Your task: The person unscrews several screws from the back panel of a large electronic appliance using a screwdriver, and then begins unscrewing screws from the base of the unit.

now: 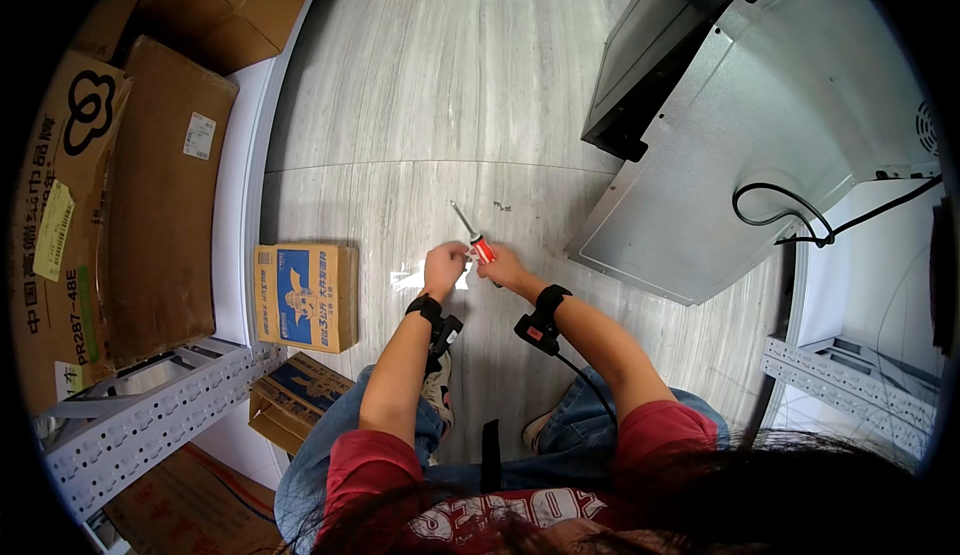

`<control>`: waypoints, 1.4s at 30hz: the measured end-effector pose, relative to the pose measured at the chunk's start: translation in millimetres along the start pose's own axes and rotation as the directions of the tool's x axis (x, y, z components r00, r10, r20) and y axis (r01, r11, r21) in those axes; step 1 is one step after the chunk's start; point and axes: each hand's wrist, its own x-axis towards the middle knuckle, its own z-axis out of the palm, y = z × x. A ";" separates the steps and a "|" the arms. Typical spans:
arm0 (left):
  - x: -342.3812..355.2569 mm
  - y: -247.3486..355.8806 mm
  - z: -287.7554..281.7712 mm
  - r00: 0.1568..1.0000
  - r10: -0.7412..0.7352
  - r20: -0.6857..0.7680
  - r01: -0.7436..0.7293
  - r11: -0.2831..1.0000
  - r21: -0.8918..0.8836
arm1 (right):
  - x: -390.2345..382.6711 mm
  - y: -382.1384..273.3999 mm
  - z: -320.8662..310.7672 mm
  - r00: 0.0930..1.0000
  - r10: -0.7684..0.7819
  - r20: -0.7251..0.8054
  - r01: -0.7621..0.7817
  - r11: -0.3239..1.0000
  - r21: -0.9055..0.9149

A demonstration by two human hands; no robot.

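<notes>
A screwdriver with a red and white handle is held in my right hand, its metal shaft slanting up and to the left over the floor. My left hand is just left of the handle, fingertips drawn together close to it. Whether those fingertips touch the handle or pinch something small cannot be made out. Several small dark pieces that look like screws lie on the floor beyond my hands. Right of them stands a large metal appliance with a sheet-metal side panel.
A black cable loops over the appliance's side. Cardboard boxes fill the white shelf at left. A smaller blue-printed carton stands on the floor, with an open carton nearer me. White perforated shelf rails run at lower left.
</notes>
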 end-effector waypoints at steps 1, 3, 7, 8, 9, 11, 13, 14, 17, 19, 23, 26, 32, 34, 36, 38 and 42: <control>-2.5 -4.3 -1.7 1.000 0.010 -0.021 -0.009 1.000 0.012 | -0.8 -3.7 3.1 1.000 0.003 -0.013 -0.002 0.999 0.039; -4.3 -12.0 -5.1 0.998 -0.054 -0.017 0.054 0.999 -0.006 | -2.3 -10.4 2.1 0.998 0.049 -0.049 -0.052 0.997 -0.059; -1.7 -8.7 -3.3 0.999 -0.035 0.033 0.034 0.999 0.033 | -4.6 -7.4 -3.3 0.998 0.030 -0.049 -0.029 0.999 0.021; -0.9 -6.9 -2.0 1.000 -0.019 0.022 0.018 0.999 0.041 | -5.4 -5.6 -2.5 0.999 0.032 -0.017 -0.032 0.999 0.006; 0.0 -5.0 -0.5 1.000 -0.003 0.012 0.002 0.999 0.049 | -5.9 -4.2 0.0 0.999 0.035 0.016 -0.035 0.999 -0.009; 0.7 -1.4 0.5 1.000 0.008 -0.029 -0.006 0.997 0.074 | -10.1 -7.3 3.6 0.996 0.079 0.052 -0.076 0.996 -0.057; -0.1 0.5 2.7 0.996 0.003 -0.091 0.007 0.995 0.104 | -10.7 -12.5 2.9 0.997 0.054 -0.054 -0.057 0.997 -0.057; 0.4 0.4 3.2 0.993 0.033 -0.115 -0.021 0.994 0.109 | -10.9 -15.3 2.2 0.994 0.042 -0.105 -0.048 0.997 -0.058; 8.9 2.7 4.3 0.975 0.151 -0.161 -0.129 0.982 0.138 | -5.6 -21.0 -8.4 0.955 0.024 -0.297 -0.022 1.000 0.009; 14.1 9.1 7.5 0.980 0.159 -0.123 -0.146 0.983 0.114 | 0.9 -19.0 -19.7 0.933 0.030 -0.358 -0.018 0.999 0.037; 21.6 23.2 22.9 0.965 0.208 -0.161 -0.189 0.973 0.130 | 7.4 -11.8 -33.3 0.927 0.106 -0.360 -0.063 0.990 0.129; 26.1 24.2 27.8 0.938 0.280 -0.204 -0.252 0.956 0.149 | 0.4 -16.4 -30.4 0.940 0.182 -0.289 -0.123 0.969 0.213; 38.1 43.2 33.6 0.964 0.163 -0.209 -0.149 0.985 0.084 | -13.8 -17.3 -31.1 0.945 0.195 -0.263 -0.150 0.972 0.182; 44.9 49.0 35.9 0.950 0.197 -0.242 -0.173 0.978 0.116 | -15.4 -13.7 -31.7 0.945 0.201 -0.260 -0.150 0.968 0.203; 52.5 54.8 38.4 0.954 0.193 -0.230 -0.167 0.978 0.126 | -15.9 -5.4 -34.1 0.947 0.194 -0.257 -0.137 0.964 0.226; 58.9 51.6 39.8 0.928 0.248 -0.278 -0.209 0.965 0.160 | -18.5 -6.1 -33.1 0.946 0.208 -0.251 -0.166 0.970 0.178; 66.1 56.5 47.3 0.943 0.223 -0.246 -0.172 0.962 0.211 | -22.3 0.0 -39.0 0.946 0.194 -0.259 -0.169 0.979 0.114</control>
